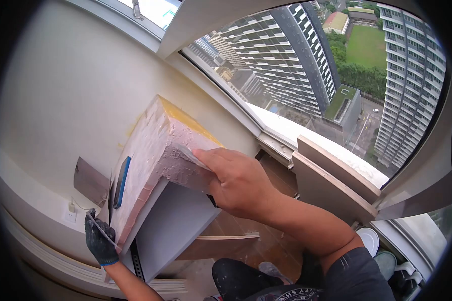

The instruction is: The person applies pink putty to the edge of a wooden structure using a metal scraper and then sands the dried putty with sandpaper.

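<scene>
My right hand (236,178), bare, is closed round a flat scraper blade (191,157) that lies against the pinkish, rough plaster (178,138) at the corner of a box-like cabinet. My left hand (100,238), in a dark glove with a blue cuff, grips a thin flat tool (100,227) beside the cabinet's lower left edge. A blue-edged phone-like object (121,183) rests on the cabinet's pale top. Yellowish material (191,123) shows along the far edge of the top. The cabinet's grey inner panel (173,220) is visible below the plaster.
Wooden boards (331,188) lean under the large window at the right. Another board (218,246) lies low near my legs. A socket (70,214) with a cable is on the left wall. Round lids or containers (369,242) stand at the lower right.
</scene>
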Motion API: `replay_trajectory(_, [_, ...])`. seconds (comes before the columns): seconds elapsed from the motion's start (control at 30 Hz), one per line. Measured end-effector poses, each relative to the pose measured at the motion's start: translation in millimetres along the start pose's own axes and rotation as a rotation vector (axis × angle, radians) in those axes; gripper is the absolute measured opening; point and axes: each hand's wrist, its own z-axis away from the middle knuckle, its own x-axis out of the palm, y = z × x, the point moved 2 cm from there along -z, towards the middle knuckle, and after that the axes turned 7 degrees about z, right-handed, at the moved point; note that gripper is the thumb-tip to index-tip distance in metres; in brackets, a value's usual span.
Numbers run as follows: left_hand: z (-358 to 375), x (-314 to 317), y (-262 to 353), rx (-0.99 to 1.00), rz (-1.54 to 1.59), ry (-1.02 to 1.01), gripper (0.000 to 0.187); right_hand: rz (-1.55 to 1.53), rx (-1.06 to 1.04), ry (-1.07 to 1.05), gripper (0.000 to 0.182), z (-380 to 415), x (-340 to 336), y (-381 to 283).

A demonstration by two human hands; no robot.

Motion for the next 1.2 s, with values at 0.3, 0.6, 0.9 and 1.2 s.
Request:
replay_trajectory(0.3, [2, 10, 8, -0.451, 0.522, 0.166, 0.040, -0.057, 0.480, -0.353, 0.040, -60, 29, 119])
replay_trajectory(0.6, [1, 12, 11, -0.464, 0.519, 0.188, 0.042, -0.144, 0.316, -0.429, 0.036, -54, 31, 91])
replay_trajectory(0.9, [5, 9, 5, -0.401, 0.408, 0.175, 0.038, 0.081, 0.080, -0.182, 0.033, -9, 10, 27])
replay_trajectory(1.2, [8, 5, -7, -0.286, 0.255, 0.158, 0.040, 0.070, -0.003, -0.004, 0.033, 12, -3, -4])
